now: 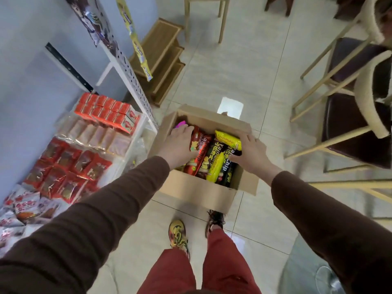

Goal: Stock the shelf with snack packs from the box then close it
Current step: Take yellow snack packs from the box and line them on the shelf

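Observation:
An open cardboard box (197,194) stands on the tiled floor just ahead of my feet. It holds several long snack packs, among them a red pack (199,151), a yellow pack (228,139) and black packs (227,175). My left hand (178,143) is in the box's left side, fingers along the red pack and thumb curled in against it. My right hand (251,152) grips the right side of the bundle, fingers over the yellow pack's end. A purple pack (180,124) peeks out beyond my left fingers. The white shelf (131,77) stands to the left.
The shelf's lower levels hold red cartons (106,109), clear-wrapped packs (99,134) and red foil packs (63,166). A yellow snack strip (135,39) hangs from the shelf. A wooden step stool (161,58) is behind the box. Chairs (350,124) crowd the right side.

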Available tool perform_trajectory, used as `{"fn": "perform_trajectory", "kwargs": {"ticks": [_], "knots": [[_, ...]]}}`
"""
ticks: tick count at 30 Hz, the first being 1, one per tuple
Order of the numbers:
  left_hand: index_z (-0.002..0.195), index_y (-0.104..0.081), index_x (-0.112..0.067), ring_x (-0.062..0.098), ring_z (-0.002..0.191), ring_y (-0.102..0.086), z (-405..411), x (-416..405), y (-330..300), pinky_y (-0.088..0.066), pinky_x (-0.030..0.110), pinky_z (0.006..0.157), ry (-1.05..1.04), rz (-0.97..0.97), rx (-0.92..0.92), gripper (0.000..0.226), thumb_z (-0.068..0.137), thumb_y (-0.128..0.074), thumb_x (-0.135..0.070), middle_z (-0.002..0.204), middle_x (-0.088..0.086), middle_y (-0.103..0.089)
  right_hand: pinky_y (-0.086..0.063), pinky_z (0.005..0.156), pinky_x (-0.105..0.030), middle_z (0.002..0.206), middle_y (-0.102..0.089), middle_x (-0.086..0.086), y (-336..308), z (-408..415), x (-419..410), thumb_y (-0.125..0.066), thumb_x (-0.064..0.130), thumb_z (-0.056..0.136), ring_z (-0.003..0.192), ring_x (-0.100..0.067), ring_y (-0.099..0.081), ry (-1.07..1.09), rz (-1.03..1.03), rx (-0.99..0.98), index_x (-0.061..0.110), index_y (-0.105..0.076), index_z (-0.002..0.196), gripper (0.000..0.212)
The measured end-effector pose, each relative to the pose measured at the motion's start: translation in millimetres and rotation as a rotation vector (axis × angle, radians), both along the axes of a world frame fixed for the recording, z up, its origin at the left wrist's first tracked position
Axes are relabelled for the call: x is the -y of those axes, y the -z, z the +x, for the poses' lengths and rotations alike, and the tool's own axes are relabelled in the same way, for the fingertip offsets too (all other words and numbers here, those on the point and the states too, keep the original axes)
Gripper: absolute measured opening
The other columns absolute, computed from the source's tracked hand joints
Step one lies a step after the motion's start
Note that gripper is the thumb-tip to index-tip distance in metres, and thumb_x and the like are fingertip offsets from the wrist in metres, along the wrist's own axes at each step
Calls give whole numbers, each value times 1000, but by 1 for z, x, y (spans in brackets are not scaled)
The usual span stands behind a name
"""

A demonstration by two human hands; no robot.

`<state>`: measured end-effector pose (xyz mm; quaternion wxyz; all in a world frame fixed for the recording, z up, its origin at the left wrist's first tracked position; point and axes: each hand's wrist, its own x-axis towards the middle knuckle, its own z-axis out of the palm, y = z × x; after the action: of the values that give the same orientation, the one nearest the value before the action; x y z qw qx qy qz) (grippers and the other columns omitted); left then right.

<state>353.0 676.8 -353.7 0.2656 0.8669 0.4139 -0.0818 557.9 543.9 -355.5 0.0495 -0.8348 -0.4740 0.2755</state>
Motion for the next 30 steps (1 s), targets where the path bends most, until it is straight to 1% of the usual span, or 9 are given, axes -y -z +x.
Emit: {"fn": "perform_trajectory", "kwargs": {"ticks": [2,4,9,14,19,21,25,27,30], "knots": [[155,-27,-12,30,148,-22,22,-6,27,-23,42,121,-5,7,-44,92,83,-73,-47,160,13,-26,-27,112,-41,151,-40,-14,28,27,-7,-77,31,84,136,-36,-37,15,-25,-50,17,-30,155,86],[155,-26,-12,31,147,-26,43,-12,53,-24,40,119,-23,-19,-80,92,85,-72,-48,160,13,-28,-28,112,-41,151,-41,-15,55,52,-18,-78,30,83,136,-36,-37,18,-36,-72,16,-30,155,87],[157,-22,-12,31,149,-20,84,-29,124,-23,41,120,-76,-132,-129,91,87,-72,-40,163,12,-22,-32,109,-38,154,-40,-16,126,103,-49,-75,32,88,138,-34,-40,-17,-65,-52,13,-30,155,83],[155,-26,-11,31,145,-28,105,-46,206,-32,44,116,-65,-176,-189,89,86,-73,-40,158,11,-28,-31,110,-41,151,-41,-19,210,131,-70,-73,27,90,136,-38,-38,11,-108,-99,9,-32,154,78],[149,-36,-9,33,137,-38,119,-50,296,-39,44,108,-65,-244,-208,78,85,-74,-33,148,12,-39,-39,108,-46,147,-43,-18,299,147,-88,-71,27,92,132,-39,-43,55,-166,-117,10,-32,153,75],[144,-40,-10,33,133,-42,122,-47,335,-42,47,106,-83,-278,-204,75,82,-75,-35,143,10,-43,-41,105,-46,147,-43,-17,336,153,-92,-71,28,92,131,-38,-42,59,-169,-102,12,-33,152,73],[138,-45,-15,31,121,-49,126,-35,408,-47,48,98,-126,-370,-208,75,77,-79,-43,131,8,-50,-40,106,-47,153,-39,-15,401,167,-97,-69,28,94,137,-36,-38,14,-162,-53,12,-32,153,72],[141,-44,-14,31,123,-49,127,-24,439,-45,46,101,-137,-415,-208,76,79,-78,-42,132,9,-50,-39,106,-47,153,-39,-16,427,175,-100,-69,26,94,137,-37,-38,-10,-148,-20,11,-34,153,70],[148,-37,-10,31,133,-43,127,-7,479,-40,43,107,-164,-499,-222,77,85,-74,-35,143,11,-44,-38,107,-48,148,-44,-18,459,184,-106,-68,23,94,133,-39,-40,-22,-93,20,8,-38,150,65]]}}
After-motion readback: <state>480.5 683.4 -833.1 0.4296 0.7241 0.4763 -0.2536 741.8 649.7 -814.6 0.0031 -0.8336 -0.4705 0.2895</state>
